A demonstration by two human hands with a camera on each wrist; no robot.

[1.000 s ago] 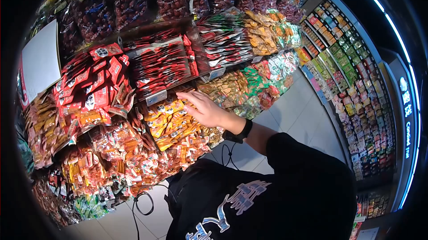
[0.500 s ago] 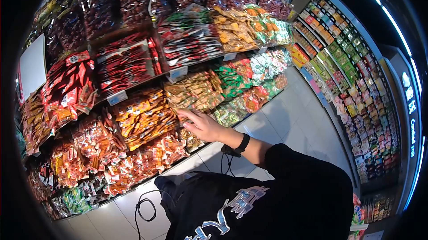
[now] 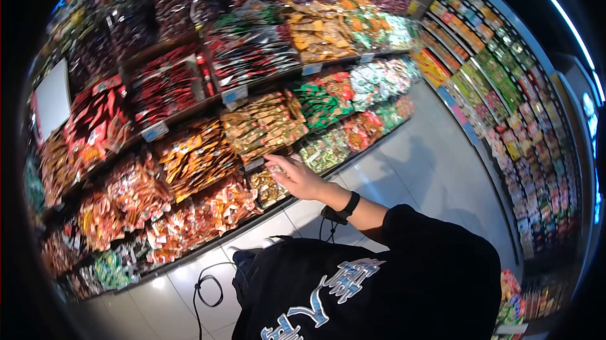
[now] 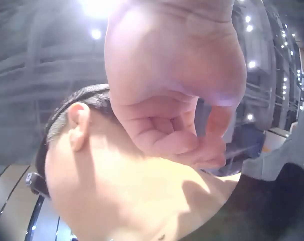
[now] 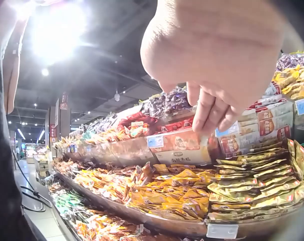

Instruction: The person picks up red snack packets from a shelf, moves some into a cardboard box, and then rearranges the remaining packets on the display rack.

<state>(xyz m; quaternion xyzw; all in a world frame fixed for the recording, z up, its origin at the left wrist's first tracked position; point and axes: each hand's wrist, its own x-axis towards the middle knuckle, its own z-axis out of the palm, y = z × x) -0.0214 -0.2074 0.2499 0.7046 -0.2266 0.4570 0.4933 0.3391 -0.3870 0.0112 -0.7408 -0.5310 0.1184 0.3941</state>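
Observation:
In the head view my right hand [image 3: 297, 179] reaches over the lower shelf, fingers extended and a little bent. It holds nothing. Gold-olive snack packets [image 3: 265, 119] lie just past its fingertips, and small gold-wrapped pieces [image 3: 268, 187] sit beside it on the tier below. The right wrist view has the same hand above rows of yellow packets [image 5: 172, 193] and olive packets [image 5: 252, 181]. My left hand [image 4: 177, 75] appears only in the left wrist view, raised near the person's neck, fingers curled in toward the thumb. Nothing shows in its grip.
Red packets [image 3: 167, 84] and bagged dark fruit fill the upper tiers. Orange packets [image 3: 192, 157] lie to the left. Across the tiled aisle [image 3: 429, 150] stands another packed shelf [image 3: 524, 125]. A black cable [image 3: 208, 289] hangs beside the person's dark clothing.
My right hand has moved off the orange packets toward the right, beside the gold-olive ones and the tier below. The head view has shifted, bringing more of the display's right end in.

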